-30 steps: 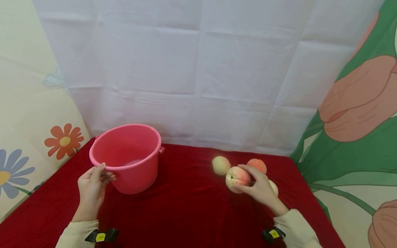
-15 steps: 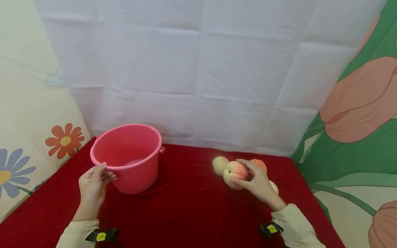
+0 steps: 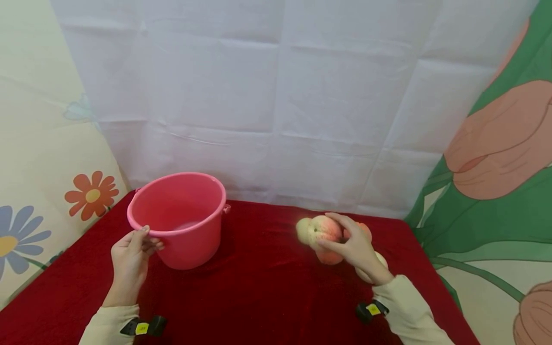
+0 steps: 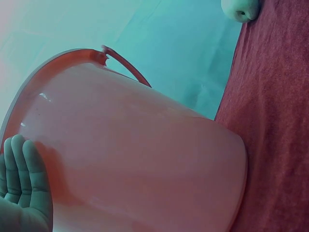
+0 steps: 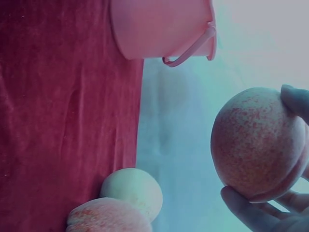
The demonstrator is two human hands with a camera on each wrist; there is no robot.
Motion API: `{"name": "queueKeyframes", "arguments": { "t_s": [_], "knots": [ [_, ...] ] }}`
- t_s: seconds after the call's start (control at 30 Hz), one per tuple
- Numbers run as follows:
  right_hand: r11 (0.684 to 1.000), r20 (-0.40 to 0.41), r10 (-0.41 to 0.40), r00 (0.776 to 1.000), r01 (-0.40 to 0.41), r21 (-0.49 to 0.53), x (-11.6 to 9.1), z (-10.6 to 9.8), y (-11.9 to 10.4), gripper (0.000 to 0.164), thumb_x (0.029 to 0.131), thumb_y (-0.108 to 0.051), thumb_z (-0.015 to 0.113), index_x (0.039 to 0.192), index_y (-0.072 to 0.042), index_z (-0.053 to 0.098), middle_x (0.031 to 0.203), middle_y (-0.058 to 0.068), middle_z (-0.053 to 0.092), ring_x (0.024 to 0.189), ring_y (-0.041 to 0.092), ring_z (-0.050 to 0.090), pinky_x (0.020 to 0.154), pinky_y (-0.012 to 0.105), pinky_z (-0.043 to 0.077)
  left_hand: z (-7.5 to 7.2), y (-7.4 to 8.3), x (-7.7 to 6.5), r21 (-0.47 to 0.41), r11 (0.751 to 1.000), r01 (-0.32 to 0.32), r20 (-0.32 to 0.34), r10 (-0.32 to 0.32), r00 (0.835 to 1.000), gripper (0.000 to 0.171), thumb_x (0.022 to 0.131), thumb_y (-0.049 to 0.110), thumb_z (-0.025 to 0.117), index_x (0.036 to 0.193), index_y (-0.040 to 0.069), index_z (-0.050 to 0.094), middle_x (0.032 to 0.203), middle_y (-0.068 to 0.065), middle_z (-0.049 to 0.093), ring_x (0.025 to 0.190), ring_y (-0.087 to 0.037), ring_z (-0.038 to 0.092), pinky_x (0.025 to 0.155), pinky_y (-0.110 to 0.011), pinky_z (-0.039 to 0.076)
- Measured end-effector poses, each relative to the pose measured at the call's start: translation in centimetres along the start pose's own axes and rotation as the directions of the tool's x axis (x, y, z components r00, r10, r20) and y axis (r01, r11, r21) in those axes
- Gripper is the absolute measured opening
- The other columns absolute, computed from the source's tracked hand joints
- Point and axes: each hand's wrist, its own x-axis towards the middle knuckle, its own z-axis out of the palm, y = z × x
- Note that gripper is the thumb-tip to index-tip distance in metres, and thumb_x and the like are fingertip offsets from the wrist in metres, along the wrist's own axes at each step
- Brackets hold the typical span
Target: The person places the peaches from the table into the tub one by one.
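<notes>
A pink bucket (image 3: 189,249) stands upright at the left of the red-covered table. My left hand (image 3: 131,258) pinches its near-left rim, thumb on top and fingers beneath; in the left wrist view those fingers (image 4: 36,169) lie along the outer wall. At the right, my right hand (image 3: 361,251) holds a peach (image 3: 324,229) between thumb and fingers. The right wrist view has this peach (image 5: 256,145) raised above the cloth. Below and around it lie a pale peach (image 3: 303,231), a pinkish peach (image 3: 329,258), an orange-red peach (image 3: 366,231) and a pale yellow one (image 3: 381,260), partly covered by my wrist.
Red cloth (image 3: 258,287) covers the table and stretches between bucket and peaches. A white sheet (image 3: 276,120) hangs behind the far edge. Flower-printed hangings stand on both sides, with large tulips (image 3: 496,143) at the right. The bucket's handle (image 4: 128,66) hangs on its far side.
My right hand has lifted its peach up and slightly left, uncovering the pinkish peach below. My left hand stays on the bucket rim, and the bucket has hardly shifted.
</notes>
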Motion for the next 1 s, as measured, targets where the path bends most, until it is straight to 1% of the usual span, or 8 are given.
{"name": "queueKeyframes", "arguments": {
  "t_s": [0.1,0.2,0.37,0.53,0.63,0.83,1.0],
  "knots": [
    [0.999,-0.020,-0.024,1.000,0.023,-0.034,0.4,0.0,-0.3,0.058,0.071,-0.021,0.078,0.123,-0.011,0.054,0.119,0.006,0.056,0.101,0.017,0.051,0.080,0.039,0.046,0.0,0.0,0.0,0.003,1.000,-0.003,0.001,0.003,1.000,0.021,0.087,0.018,0.061,0.071,0.007,0.069,0.061,-0.004,0.064,0.054,-0.013,0.062,0.057,-0.023,0.054],
    [0.998,-0.038,-0.030,0.999,0.028,-0.055,0.7,-0.1,-0.4,0.058,0.070,-0.020,0.079,0.122,-0.011,0.055,0.116,0.006,0.058,0.095,0.017,0.051,0.075,0.034,0.045,0.0,0.0,0.0,0.001,1.000,-0.008,0.003,0.008,1.000,0.022,0.088,0.016,0.060,0.071,0.007,0.069,0.061,-0.004,0.064,0.053,-0.013,0.062,0.056,-0.023,0.054],
    [0.998,-0.036,-0.027,0.999,0.025,-0.060,1.2,-0.1,-0.7,0.059,0.070,-0.020,0.079,0.123,-0.011,0.054,0.117,0.007,0.057,0.096,0.017,0.051,0.073,0.032,0.046,0.0,-0.1,0.0,-0.007,1.000,-0.016,0.013,0.016,1.000,0.021,0.088,0.017,0.060,0.071,0.007,0.069,0.061,-0.004,0.064,0.053,-0.013,0.062,0.056,-0.023,0.054],
    [0.999,-0.017,-0.025,1.000,0.024,-0.037,1.5,-0.2,-1.0,0.060,0.071,-0.023,0.078,0.124,-0.013,0.053,0.120,0.005,0.055,0.102,0.018,0.052,0.077,0.036,0.048,0.0,-0.1,-0.1,-0.015,0.999,-0.029,0.035,0.030,0.999,0.022,0.089,0.015,0.059,0.071,0.006,0.069,0.060,-0.004,0.064,0.053,-0.013,0.062,0.055,-0.023,0.054],
    [1.000,-0.013,-0.023,1.000,0.023,-0.012,1.7,-0.2,-1.2,0.061,0.071,-0.023,0.078,0.125,-0.013,0.052,0.121,0.005,0.055,0.104,0.018,0.053,0.080,0.037,0.049,0.0,-0.2,-0.1,-0.020,0.999,-0.031,0.037,0.031,0.999,0.023,0.089,0.013,0.058,0.071,0.005,0.069,0.060,-0.004,0.064,0.052,-0.013,0.062,0.054,-0.023,0.054],
    [0.999,0.000,-0.006,1.000,0.006,0.035,2.0,-0.2,-1.6,0.061,0.073,-0.021,0.077,0.127,-0.008,0.051,0.122,0.009,0.053,0.106,0.023,0.052,0.079,0.035,0.051,0.0,-0.3,-0.1,-0.014,1.000,-0.025,0.033,0.025,0.999,0.022,0.088,0.015,0.060,0.071,0.006,0.069,0.060,-0.004,0.064,0.052,-0.013,0.062,0.055,-0.023,0.054],
    [0.998,-0.004,0.002,1.000,-0.001,0.058,2.4,-0.1,-1.9,0.061,0.073,-0.023,0.077,0.127,-0.010,0.051,0.124,0.008,0.052,0.108,0.022,0.051,0.079,0.032,0.051,0.0,-0.3,-0.1,-0.021,0.999,-0.028,0.032,0.029,0.999,0.023,0.089,0.014,0.059,0.071,0.005,0.069,0.060,-0.004,0.064,0.052,-0.013,0.062,0.055,-0.023,0.054]
  ]
}}
